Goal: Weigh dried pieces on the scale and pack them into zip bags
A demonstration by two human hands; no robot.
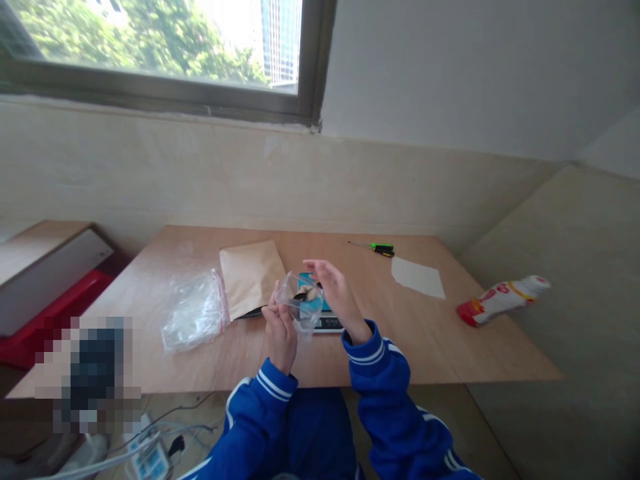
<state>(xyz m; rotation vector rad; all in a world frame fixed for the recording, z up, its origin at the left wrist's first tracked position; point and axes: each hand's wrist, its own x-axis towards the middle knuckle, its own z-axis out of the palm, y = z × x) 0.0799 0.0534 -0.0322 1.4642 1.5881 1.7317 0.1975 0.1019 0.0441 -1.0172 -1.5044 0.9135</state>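
Note:
My left hand (281, 328) pinches the left edge of a small clear plastic bag (306, 325). My right hand (334, 285) is raised at the bag's right side, its fingers stretched out and apart. Whether it touches the bag I cannot tell. Pale beige pieces (311, 291) and a small dark piece (300, 297) show at the bag's mouth; whether they lie inside it or behind it is unclear. Under the bag and hands stands a digital scale (330, 324) with a blue top, partly covered.
A brown paper pouch (253, 277) and clear zip bags (193, 313) lie left. Behind on the right are green-and-black screwdrivers (383, 248) and white paper (419, 277). A red-and-white bottle (500, 300) lies near the table's right edge. Cables (165, 430) run below.

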